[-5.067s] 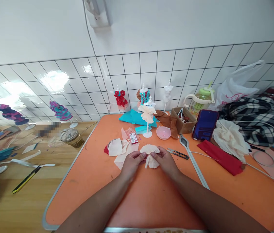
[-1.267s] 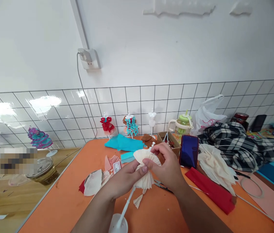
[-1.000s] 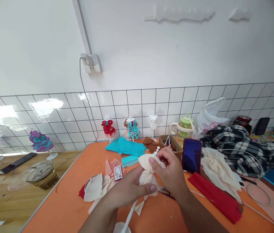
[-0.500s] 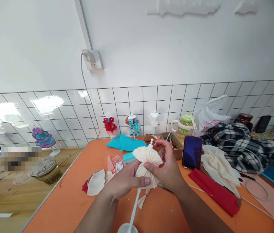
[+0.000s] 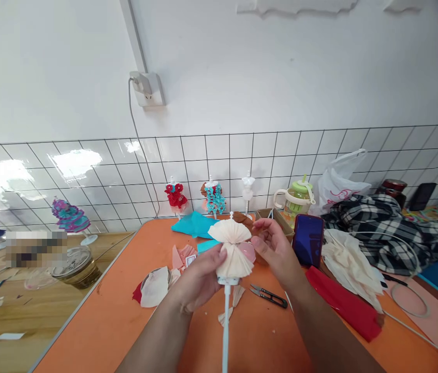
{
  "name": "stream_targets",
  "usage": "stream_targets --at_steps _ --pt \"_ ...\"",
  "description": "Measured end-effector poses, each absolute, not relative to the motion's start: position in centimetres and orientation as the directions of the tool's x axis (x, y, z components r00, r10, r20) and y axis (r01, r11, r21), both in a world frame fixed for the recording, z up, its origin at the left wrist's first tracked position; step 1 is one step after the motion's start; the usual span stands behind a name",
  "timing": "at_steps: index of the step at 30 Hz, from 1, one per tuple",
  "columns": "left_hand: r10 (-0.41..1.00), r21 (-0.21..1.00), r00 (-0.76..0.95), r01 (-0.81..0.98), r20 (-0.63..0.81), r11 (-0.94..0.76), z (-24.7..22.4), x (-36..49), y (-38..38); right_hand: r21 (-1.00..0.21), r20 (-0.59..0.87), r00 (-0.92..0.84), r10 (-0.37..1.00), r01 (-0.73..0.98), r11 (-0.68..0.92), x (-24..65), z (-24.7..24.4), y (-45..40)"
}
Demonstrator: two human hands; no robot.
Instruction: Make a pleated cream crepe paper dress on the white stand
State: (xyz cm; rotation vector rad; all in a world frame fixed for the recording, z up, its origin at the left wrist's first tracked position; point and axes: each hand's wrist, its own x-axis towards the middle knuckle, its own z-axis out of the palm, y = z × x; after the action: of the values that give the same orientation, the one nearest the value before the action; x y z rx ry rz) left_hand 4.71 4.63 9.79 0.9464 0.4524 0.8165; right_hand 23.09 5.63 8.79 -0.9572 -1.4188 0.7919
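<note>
The left forearm slants up from the lower edge, and the left hand (image 5: 203, 277) turns its palm inward, thumb raised along the edge of the pleated cream cloth (image 5: 235, 261); its grip is closed around the side of the cloth on the white stand (image 5: 225, 324), which is upright, its pole running out of view below. The cloth flares above and below a pinched waist, near the stand's top, over the orange table (image 5: 258, 344).

The right forearm angles in from the other side. The right hand (image 5: 274, 246) hovers just beside the cloth, fingers curled, thumb pointing toward it, the grip loosely parted and holding nothing visible; whether the thumb tip touches is unclear. The thread snips (image 5: 268, 296) lie below this hand.
</note>
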Motion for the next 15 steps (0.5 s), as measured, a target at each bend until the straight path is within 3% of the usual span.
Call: stream_targets --at_steps 6,15 --pt "0.847 0.866 0.531 -0.427 0.006 0.262 10.1 3.7 5.4 -0.942 0.241 -0.211 0.947 0.186 0.281 22.5 8.4 5.5" --pt "0.807 0.819 0.591 -0.471 0.017 0.328 10.0 3.4 5.4 -0.953 0.195 -0.206 0.959 0.192 0.235 21.8 7.4 6.3"
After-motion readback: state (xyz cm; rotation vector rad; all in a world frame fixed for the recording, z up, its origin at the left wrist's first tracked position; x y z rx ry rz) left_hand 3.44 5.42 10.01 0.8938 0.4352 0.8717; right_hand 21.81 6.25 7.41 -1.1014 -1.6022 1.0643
